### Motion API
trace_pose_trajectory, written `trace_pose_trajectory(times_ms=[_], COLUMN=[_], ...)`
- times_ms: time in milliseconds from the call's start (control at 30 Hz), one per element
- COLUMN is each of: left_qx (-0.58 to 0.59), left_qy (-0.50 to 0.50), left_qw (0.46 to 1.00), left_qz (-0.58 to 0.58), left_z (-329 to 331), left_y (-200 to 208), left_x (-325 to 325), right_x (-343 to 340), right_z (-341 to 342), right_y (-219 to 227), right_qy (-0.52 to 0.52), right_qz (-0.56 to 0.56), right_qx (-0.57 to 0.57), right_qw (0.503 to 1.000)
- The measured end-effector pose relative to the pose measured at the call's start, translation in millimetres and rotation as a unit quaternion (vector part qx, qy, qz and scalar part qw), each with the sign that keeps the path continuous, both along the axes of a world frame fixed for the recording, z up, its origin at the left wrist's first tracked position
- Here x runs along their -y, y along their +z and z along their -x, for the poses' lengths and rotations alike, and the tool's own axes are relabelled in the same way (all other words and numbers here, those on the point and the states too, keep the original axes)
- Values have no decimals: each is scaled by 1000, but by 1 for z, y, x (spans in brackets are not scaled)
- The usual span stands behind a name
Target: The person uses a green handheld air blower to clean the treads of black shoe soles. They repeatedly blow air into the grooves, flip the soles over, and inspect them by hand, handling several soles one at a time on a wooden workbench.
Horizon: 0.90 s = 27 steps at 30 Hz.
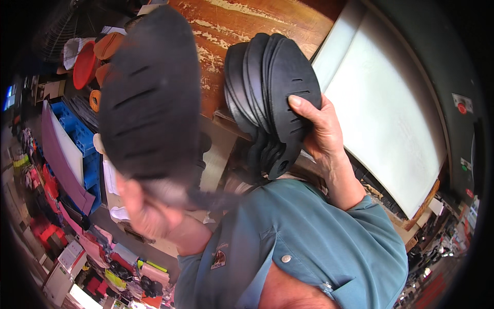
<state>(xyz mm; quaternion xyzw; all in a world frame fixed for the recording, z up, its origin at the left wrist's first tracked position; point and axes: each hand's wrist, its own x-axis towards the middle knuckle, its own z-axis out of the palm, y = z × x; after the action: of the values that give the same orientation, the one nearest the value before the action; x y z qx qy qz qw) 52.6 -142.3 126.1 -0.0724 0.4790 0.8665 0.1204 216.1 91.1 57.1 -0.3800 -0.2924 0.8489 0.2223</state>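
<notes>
My left hand (149,208) is smeared by motion, but it grips the lower end of a single black sole-shaped piece (154,98). That piece is flat, has a row of slits across it, and is raised close to the camera. My right hand (324,129) clasps a fanned stack of similar black sole-shaped pieces (267,82), its thumb lying over the front one. Slits show near that thumb, and the narrow lower ends of the stack curl with a round hole in the front piece. The fingers behind the stack are mostly hidden. The two holds are apart from each other.
Behind the stack lies a worn brown wooden tabletop (257,15). A large white panel (386,113) leans at the right. To the left are a red round dish-like item (85,66), blue crates (77,129) and a purple-edged board (64,159). Colourful piles (103,247) fill the lower left.
</notes>
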Motion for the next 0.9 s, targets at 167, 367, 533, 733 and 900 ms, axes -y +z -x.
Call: trace_pose_trajectory(times_ms=[167,367,533,733,900], left_qx=[-88,-154,-281,80,98], left_qy=[-175,-268,-237,-382,-348], left_qw=[980,938,875,921,932], left_qz=[42,155,314,-13,-37], left_z=[-29,-44,-29,-4,-5], left_y=[10,-40,-56,-70,-79], left_x=[-33,-73,-73,-76,-83], right_x=[11,25,27,19,-10], right_z=[19,31,26,36,46], right_y=[12,4,-3,-1,8], right_qy=[22,19,3,15,114], right_qz=[-11,-5,-11,-75,-213], right_qx=[-21,-56,-70,-72,-2], right_qw=[999,998,997,994,970])
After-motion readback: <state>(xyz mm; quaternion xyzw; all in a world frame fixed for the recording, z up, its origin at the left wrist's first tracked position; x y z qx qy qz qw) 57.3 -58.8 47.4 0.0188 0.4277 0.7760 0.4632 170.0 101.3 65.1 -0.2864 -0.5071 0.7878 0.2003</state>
